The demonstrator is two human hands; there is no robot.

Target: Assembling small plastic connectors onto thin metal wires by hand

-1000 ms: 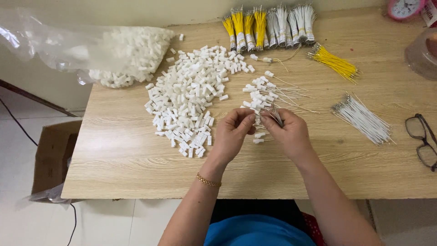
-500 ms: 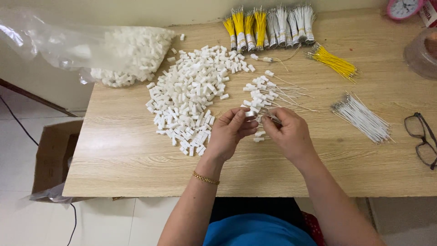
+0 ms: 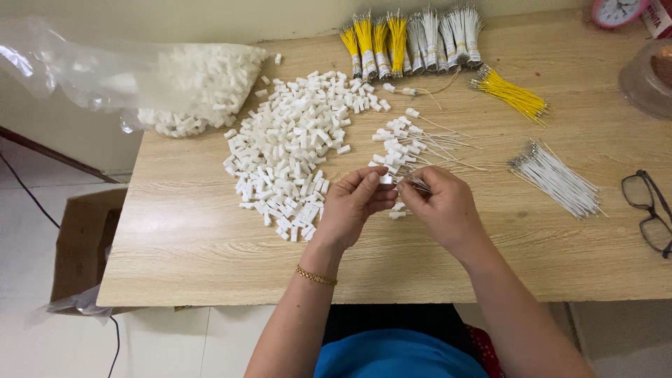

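A small white connector [image 3: 386, 180] is pinched in the left hand [image 3: 355, 210] above the bench [image 3: 182, 238]; thin wires [image 3: 414, 183] are gripped by the right hand [image 3: 442, 208]. Each wire tip is best aligned squarely before insertion.

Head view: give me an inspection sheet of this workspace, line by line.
Surface: pale wooden table, partly covered with parts.
Job's things: loose heap of small white plastic pieces; finished pieces with thin wires beyond the hands; white wire bundle to the right.
Clutter: clear bag of white pieces, taped yellow and white wire bundles, loose yellow wires, glasses, pink clock, clear bowl.
Grippers: left hand pinches a white piece; right hand holds thin wires; the hands meet.
Cables: black cord on the floor.
Surroundings: cardboard box on a pale floor.
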